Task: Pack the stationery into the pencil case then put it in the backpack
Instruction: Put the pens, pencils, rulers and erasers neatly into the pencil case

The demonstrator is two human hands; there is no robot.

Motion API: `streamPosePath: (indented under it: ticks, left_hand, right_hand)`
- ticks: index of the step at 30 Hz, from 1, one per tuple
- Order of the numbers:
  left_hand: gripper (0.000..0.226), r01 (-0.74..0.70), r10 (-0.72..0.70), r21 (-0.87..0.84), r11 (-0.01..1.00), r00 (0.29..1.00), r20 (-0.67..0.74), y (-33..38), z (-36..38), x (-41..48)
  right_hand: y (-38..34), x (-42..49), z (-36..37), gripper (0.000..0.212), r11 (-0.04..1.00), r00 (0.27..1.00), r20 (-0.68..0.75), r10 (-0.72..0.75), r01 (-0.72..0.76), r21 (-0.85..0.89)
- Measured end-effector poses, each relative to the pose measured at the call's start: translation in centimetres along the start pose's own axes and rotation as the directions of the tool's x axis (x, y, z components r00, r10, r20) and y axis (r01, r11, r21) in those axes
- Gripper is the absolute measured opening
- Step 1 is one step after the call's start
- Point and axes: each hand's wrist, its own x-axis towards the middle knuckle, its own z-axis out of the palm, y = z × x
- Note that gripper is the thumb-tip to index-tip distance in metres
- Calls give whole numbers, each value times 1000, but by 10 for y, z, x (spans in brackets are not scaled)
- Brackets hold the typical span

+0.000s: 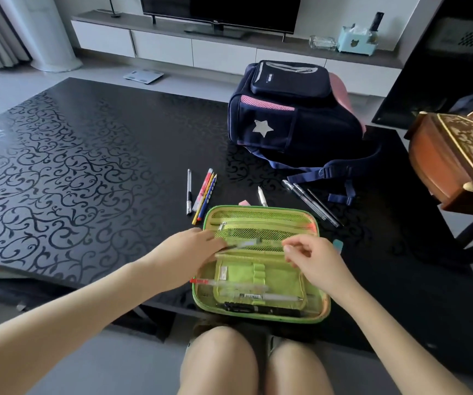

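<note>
While left hand (194,253) grips a pen (247,244) over the black table's (87,172) pencil case (258,215), right hand's (313,262) hold is unclear.

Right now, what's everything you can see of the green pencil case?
The pencil case lies open and flat at the near edge of the black table. Green fabric shell, lime lining. Far half: mesh pockets and a zip. Near half: elastic loops, with several pens lying in it. The left hand holds a clear pen over its middle; the right hand hovers there, contact unclear.
</note>
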Motion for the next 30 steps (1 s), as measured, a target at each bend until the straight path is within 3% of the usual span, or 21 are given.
streamPosePath:
  ticks: [3, 6, 14, 17, 19, 22, 24, 26, 28, 30]
  left_hand:
    - [50, 16, -39, 270, 963, 996, 81, -9, 6, -11]
    - [52, -7, -40, 411, 912, 993, 107, -3, 7, -8]
    - [50, -94, 31, 424, 901, 988, 152, 27, 13, 26]
    - [47, -117, 63, 320, 940, 983, 175, 36, 19, 36]
    - [32, -67, 54, 82, 994, 987, 152, 38, 20, 41]
    - [31, 51, -32, -305, 951, 997, 68, 27, 15, 45]
    - [16, 157, -216, -357, 921, 967, -132, 8, 9, 49]
    - [10, 345, -443, -347, 872, 857, -262, -17, 7, 54]
    - [19, 485, -569, -343, 805, 794, -214, -34, 8, 60]
    - [25, 504, -589, -361, 784, 788, -179, -43, 9, 72]
  right_hand:
    - [11, -10, -3, 13, 996, 1000, -7, 26, -27, -82]
    - [16, -16, 0, 14, 991, 1000, 5, 24, -23, -129]
    - [19, -18, 6, 13, 980, 1000, -1, -14, 14, -201]
    - [17, -13, 10, 14, 971, 999, -6, -35, 33, -238]
    - [13, -8, 13, 16, 969, 999, -9, -43, 39, -244]
    - [4, 3, 14, 17, 966, 997, -19, -71, 64, -252]
    - [-2, 10, 13, 17, 964, 994, -36, -99, 86, -250]
    - [-5, 16, 13, 17, 963, 992, -43, -115, 101, -250]
    - [-8, 19, 14, 16, 963, 993, -36, -116, 104, -249]
    - [-8, 21, 15, 16, 963, 993, -30, -115, 104, -249]
